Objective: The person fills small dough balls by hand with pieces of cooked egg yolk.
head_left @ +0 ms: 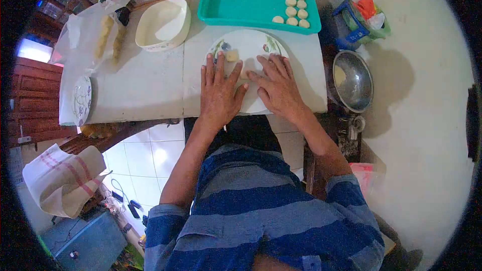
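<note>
On the large white plate with a floral rim (246, 33), my left hand (220, 89) lies with its fingers spread. My right hand (279, 86) rests on the plate's right side, its fingers also stretched and apart. Between the two hands, a small pale dough piece (244, 74) touches or lies very close to my fingertips; it is partly hidden. Another dough piece (232, 55) sits on the plate just beyond my left fingers. Behind the plate, several round dough balls (290, 2) stand in rows at the right end of a teal tray (236, 20).
A cream-coloured bowl (145, 45) stands left of the tray. Farther left are a clear plastic bag with long dough rolls (104, 37) and a small floral plate (82, 100) at the table's edge. A metal bowl (362, 83) and a blue basket (357, 34) are at the right.
</note>
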Demonstrator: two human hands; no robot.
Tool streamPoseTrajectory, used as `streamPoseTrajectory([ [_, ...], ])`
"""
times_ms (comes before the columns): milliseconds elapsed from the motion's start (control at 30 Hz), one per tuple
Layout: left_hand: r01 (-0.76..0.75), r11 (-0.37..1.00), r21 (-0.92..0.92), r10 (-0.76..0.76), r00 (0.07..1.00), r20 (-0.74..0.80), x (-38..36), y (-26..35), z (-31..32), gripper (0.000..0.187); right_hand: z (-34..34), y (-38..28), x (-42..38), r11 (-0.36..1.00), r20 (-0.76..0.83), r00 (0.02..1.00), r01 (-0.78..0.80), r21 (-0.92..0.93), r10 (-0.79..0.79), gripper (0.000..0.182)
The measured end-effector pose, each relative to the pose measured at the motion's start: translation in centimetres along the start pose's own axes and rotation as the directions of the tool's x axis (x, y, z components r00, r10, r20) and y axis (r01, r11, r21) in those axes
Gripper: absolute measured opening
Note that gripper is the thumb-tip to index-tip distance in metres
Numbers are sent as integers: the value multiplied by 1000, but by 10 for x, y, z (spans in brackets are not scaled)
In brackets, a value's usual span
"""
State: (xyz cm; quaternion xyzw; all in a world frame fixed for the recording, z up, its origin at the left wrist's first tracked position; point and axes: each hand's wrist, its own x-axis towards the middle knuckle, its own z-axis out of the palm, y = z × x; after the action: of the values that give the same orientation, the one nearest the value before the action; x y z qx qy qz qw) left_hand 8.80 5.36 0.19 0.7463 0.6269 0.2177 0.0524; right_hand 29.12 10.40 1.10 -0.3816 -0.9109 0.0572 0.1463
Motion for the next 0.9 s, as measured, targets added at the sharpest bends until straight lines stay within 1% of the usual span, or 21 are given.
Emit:
streamPoseTrajectory([
  [33, 25, 1000, -3, -25, 1000, -3, -1, 1, 0, 57, 0, 0, 0, 1000, 0, 1000, -4, 2, 4, 48],
  [67, 49, 999, -8, -49, 999, -4, -3, 2, -1, 58, 1, -1, 2, 1000, -35, 999, 18, 9, -18, 48],
  [100, 46, 999, -8, -46, 999, -1, -4, 3, -1, 58, 1, -1, 4, 999, -70, 997, 42, 15, -41, 47],
  [133, 43, 999, -2, -43, 999, -4, -7, 4, -2, 58, 3, -1, 5, 999, -70, 997, 40, 16, -38, 47],
  [200, 40, 999, 5, -40, 999, -7, -10, 6, -1, 57, 5, 0, 7, 999, -57, 998, 37, -13, -38, 37],
  [233, 27, 1000, -15, -27, 999, -18, -11, 7, -1, 57, 3, -1, 7, 999, -57, 998, 39, -13, -39, 37],
  [300, 16, 999, -35, -17, 1000, -26, -14, 9, 0, 57, -5, -4, 7, 999, -70, 998, 7, -53, -11, 45],
  [367, -23, 1000, -10, 23, 1000, 4, -14, 13, -1, 55, 0, -1, 3, 998, -88, 996, -3, -57, -2, 45],
  [433, -20, 1000, 1, 20, 999, 28, -16, 13, 0, 53, 2, 1, 2, 998, -105, 994, -12, -63, 5, 45],
  [500, -19, 1000, 14, 19, 998, 54, -18, 13, -1, 52, 1, 2, 2, 1000, -96, 995, -10, 20, 12, 44],
  [567, -12, 1000, -10, 13, 998, 63, -20, 15, -5, 51, 4, -1, 0, 1000, -97, 995, -6, 12, 7, 44],
  [633, 5, 1000, 6, -6, 997, 72, -23, 15, -5, 51, 7, -6, -2, 1000, -99, 995, -2, 7, 3, 43],
  [700, 22, 1000, 21, -24, 996, 85, -27, 15, -6, 52, 9, -12, -6, 998, -108, 994, 7, 57, 0, 42],
  [767, 64, 998, -5, -64, 996, 57, -29, 14, -9, 54, 1, -13, -8, 998, -94, 996, 15, 59, -9, 41],
  [833, 68, 998, -19, -67, 996, 54, -29, 15, -12, 55, -2, -14, -10, 998, -81, 996, 26, 60, -21, 40],
  [900, 68, 997, -35, -66, 997, 50, -27, 17, -11, 56, -4, -14, -12, 996, -100, 995, 21, 85, -12, 39],
])
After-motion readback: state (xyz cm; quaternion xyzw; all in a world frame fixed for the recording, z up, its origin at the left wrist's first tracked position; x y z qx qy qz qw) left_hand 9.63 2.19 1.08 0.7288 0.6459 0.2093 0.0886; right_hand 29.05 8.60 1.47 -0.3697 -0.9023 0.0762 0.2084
